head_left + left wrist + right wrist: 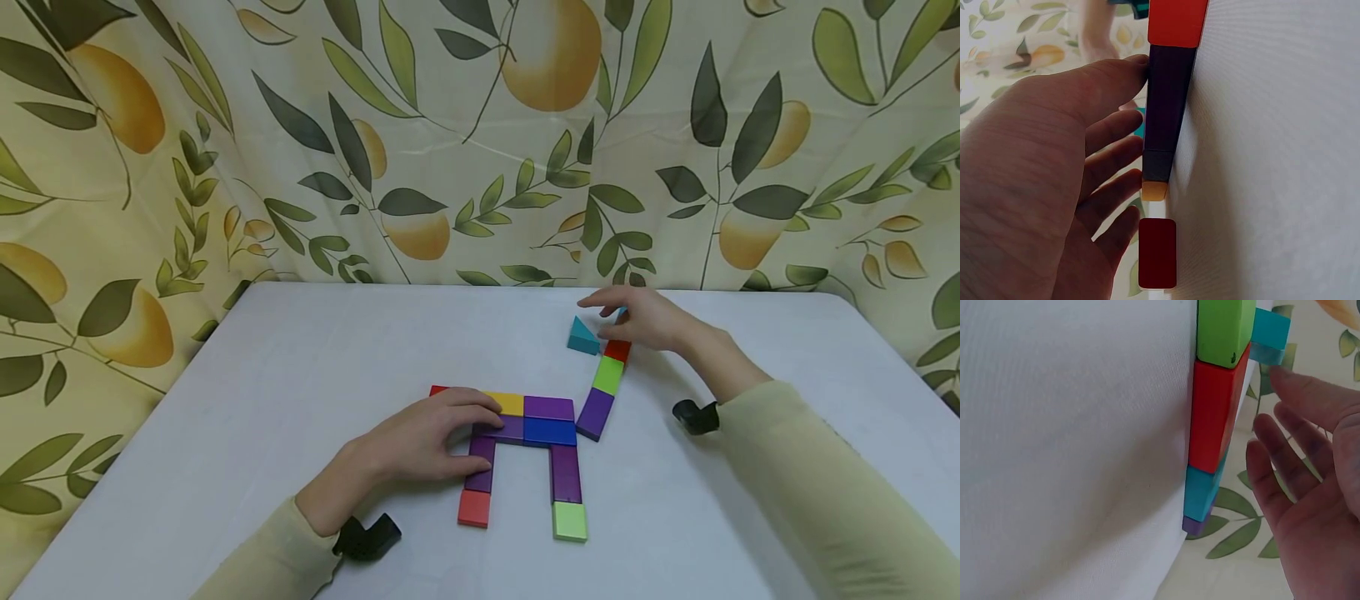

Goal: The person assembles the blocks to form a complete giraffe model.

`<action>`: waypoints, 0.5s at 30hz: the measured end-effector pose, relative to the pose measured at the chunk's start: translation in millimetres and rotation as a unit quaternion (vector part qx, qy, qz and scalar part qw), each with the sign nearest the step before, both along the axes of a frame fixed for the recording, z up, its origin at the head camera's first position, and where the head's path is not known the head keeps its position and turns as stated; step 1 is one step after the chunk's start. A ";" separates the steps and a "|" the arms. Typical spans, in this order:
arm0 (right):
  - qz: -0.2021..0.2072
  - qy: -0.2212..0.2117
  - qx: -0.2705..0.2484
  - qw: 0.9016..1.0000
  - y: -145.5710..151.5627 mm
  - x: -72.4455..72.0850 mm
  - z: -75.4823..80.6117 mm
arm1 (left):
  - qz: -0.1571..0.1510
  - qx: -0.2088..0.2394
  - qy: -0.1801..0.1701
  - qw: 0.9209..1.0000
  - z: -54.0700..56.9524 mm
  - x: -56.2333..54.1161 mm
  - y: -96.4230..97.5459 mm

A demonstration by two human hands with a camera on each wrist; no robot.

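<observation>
My left hand rests over the left side of a flat figure of coloured wooden blocks. Its fingers lie on a purple block, and the thumb touches the purple block of the left leg. At the upper right, my right hand hovers with loose, spread fingers over the top of a slanted column. That column has a purple block, a green block and a red block, with a teal block partly hidden under the hand. Beside the fingertips lies a teal triangular block.
A yellow block, a purple block and a blue block form the body. Legs end in a red block and a light green block. Behind the white table hangs a fruit-patterned curtain.
</observation>
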State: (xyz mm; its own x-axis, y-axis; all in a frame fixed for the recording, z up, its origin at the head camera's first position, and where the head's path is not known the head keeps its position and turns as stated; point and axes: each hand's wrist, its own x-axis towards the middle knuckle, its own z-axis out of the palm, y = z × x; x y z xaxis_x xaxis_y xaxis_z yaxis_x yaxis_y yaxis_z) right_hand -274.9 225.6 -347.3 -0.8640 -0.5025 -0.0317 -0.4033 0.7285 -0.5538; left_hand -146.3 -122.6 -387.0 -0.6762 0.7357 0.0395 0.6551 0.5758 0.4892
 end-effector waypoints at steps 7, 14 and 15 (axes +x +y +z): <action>0.021 0.002 0.001 1.000 -5.0 -0.5 -3.7 | 0.001 -0.002 -0.001 1.000 -0.3 -0.1 -0.2; 0.036 -0.002 -0.001 0.999 -13.1 4.3 -3.8 | 0.000 -0.003 -0.003 1.000 0.0 -0.6 0.2; 0.038 -0.002 -0.002 0.999 -14.3 4.9 -3.9 | 0.000 -0.004 -0.003 1.000 0.1 -0.7 0.4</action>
State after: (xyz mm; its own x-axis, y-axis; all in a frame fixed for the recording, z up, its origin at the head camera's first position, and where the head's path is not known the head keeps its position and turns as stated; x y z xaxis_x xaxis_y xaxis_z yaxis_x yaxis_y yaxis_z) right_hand -270.0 211.3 -351.2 -0.8237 -0.5661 -0.0329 -0.4543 0.6935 -0.5592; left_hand -146.9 -122.3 -386.9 -0.6768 0.7355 0.0300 0.6518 0.5797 0.4890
